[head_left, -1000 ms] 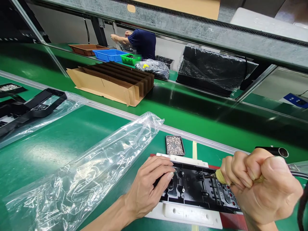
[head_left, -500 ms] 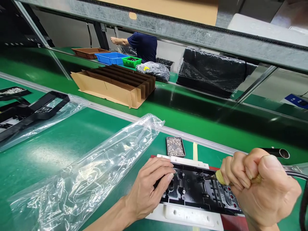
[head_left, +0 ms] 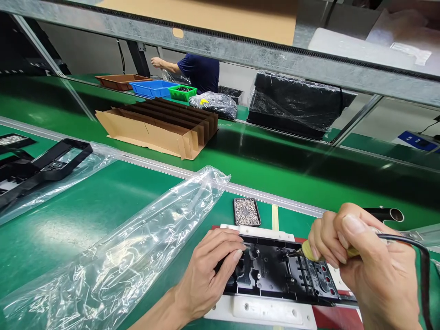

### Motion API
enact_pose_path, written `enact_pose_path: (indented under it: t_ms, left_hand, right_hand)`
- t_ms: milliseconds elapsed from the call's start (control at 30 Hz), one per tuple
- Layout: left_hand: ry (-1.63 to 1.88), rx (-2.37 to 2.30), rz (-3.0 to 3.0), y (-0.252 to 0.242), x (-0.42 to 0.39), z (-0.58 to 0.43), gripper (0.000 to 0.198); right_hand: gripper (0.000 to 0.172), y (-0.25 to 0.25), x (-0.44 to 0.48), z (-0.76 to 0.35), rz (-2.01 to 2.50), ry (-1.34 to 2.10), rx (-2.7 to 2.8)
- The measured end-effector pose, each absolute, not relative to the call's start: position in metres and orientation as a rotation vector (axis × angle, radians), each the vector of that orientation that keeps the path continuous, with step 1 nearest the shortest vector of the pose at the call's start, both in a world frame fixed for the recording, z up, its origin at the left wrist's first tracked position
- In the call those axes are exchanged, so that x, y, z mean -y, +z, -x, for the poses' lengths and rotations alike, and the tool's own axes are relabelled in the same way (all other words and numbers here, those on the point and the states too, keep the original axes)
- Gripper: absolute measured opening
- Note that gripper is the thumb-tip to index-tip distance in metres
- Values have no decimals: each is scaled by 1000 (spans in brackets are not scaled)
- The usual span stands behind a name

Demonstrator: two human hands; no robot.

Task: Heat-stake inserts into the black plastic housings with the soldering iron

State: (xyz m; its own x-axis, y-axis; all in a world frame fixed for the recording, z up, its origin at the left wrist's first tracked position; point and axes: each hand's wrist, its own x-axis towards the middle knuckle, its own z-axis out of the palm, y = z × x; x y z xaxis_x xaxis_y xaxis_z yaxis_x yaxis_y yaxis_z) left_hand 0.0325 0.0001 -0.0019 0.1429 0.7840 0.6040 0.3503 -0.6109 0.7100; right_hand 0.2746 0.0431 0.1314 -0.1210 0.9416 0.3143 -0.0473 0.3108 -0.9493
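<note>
A black plastic panel with posts, ribs and small metal inserts lies in a white fixture. My left hand is closed over the panel's left end, fingers together and thumb bent close to them. What lies beneath the palm is hidden. In my right hand is a soldering iron with a yellow handle and a black cord. Its dark tip meets a post near the panel's upper middle. Just beyond the fixture stands a small black tray of tiny metal inserts.
A clear plastic bag stretches across the green bench. Black frames lie at far left. A metal tube sits behind my right hand. Farther back are a cardboard divider box, coloured bins and a co-worker.
The view has shifted slightly, moving the scene left. My right hand has tilted, showing more of the iron's handle and cord. The left hand keeps its place on the panel.
</note>
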Motion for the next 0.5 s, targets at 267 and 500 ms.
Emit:
enact_pose_path:
  t_ms: [267, 500]
  left_hand:
    - [1474, -1088, -2051, -1, -1, -32, 25]
    - [1411, -1114, -2070, -3, 1, -28, 28]
  right_hand:
    - [52, 153, -44, -285, 873, 968, 1126]
    - [52, 145, -50, -291, 826, 1031, 1141]
